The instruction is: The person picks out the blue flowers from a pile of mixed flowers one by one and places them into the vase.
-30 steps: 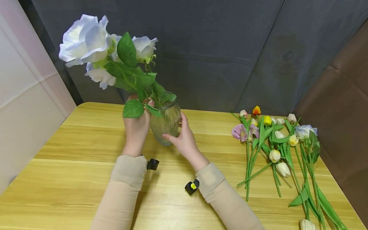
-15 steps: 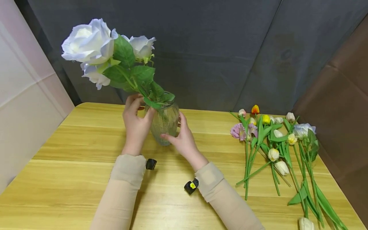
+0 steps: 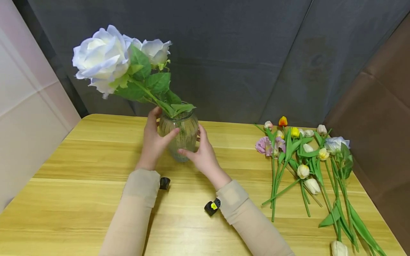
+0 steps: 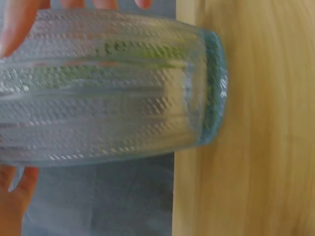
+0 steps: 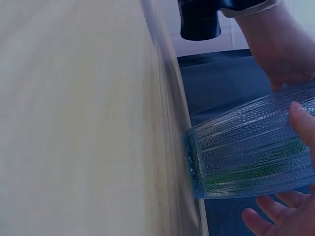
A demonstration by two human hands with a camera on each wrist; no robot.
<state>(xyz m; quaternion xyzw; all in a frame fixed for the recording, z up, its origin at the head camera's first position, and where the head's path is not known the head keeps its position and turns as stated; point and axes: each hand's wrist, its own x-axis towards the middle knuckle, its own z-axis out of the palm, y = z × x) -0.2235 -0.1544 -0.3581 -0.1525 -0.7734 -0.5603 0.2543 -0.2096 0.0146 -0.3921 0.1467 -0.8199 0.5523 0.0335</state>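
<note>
A clear ribbed glass vase (image 3: 181, 132) stands on the table, and green stems show through its wall. White artificial roses (image 3: 99, 57) with green leaves lean out of it to the left. My left hand (image 3: 157, 142) holds the vase's upper left side, its thumb across the front and its fingers mostly hidden behind. Lower down on the right side, my right hand (image 3: 205, 153) grips it, thumb in front. In the right wrist view, the vase's textured wall (image 5: 246, 152) lies between both hands, with the right thumb (image 5: 302, 120) over it.
At the right lie artificial flowers: white tulips (image 3: 312, 186), purple blossoms (image 3: 264, 146), a yellow tulip (image 3: 295, 132), an orange one (image 3: 283, 121) and a pale blue rose (image 3: 336, 144). Behind the wooden table (image 3: 80, 177) hangs a dark grey cloth (image 3: 230, 64).
My left hand has left the stems at the rim and come down onto the vase's side. The roses have turned and dipped slightly. My right hand stays on the vase.
</note>
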